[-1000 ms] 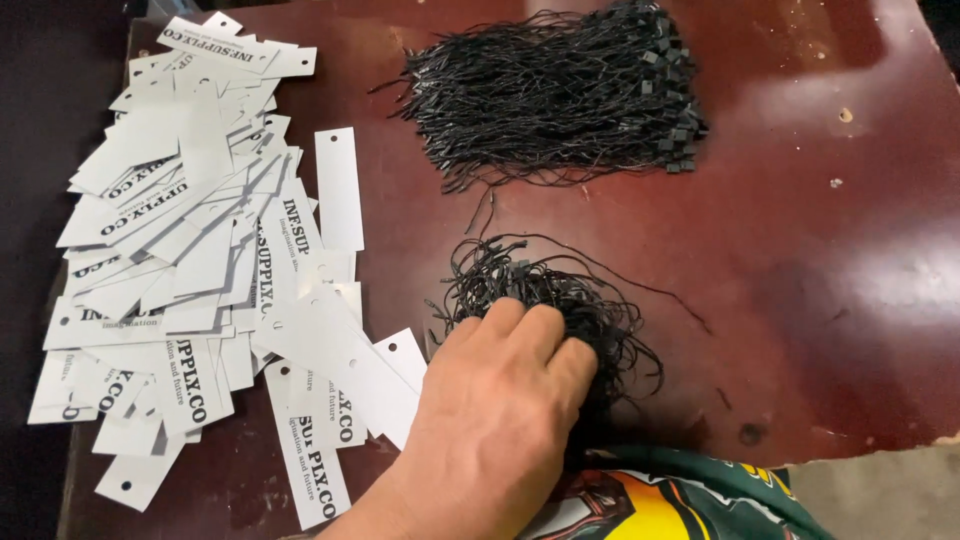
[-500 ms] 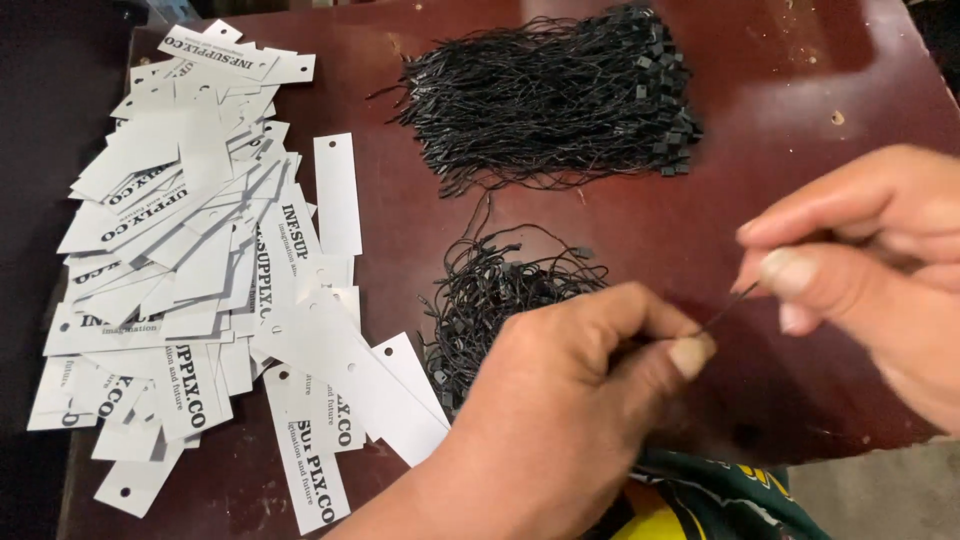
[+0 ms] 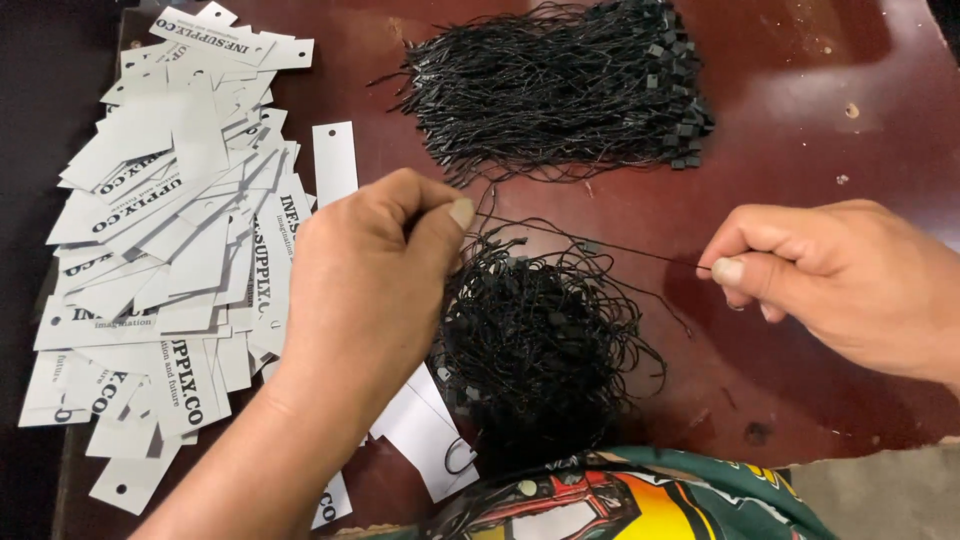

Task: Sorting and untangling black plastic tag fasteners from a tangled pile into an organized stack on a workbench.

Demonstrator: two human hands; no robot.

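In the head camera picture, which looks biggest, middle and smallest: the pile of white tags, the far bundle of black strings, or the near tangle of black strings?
1. Pile of white tags, clearly biggest.
2. Far bundle of black strings.
3. Near tangle of black strings; close to the bundle, partly hidden by the left hand, so unsure.

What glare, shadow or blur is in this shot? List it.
Head view: soft glare sheens the dark red table at upper right; the left hand shades the loose black string pile; the left edge falls dark; both hands, right hand included, look sharp.

Left hand (image 3: 365,275) covers some white tags (image 3: 170,250) and part of the loose string pile (image 3: 545,340). Right hand (image 3: 850,290) cut off past wrist, right of pile.
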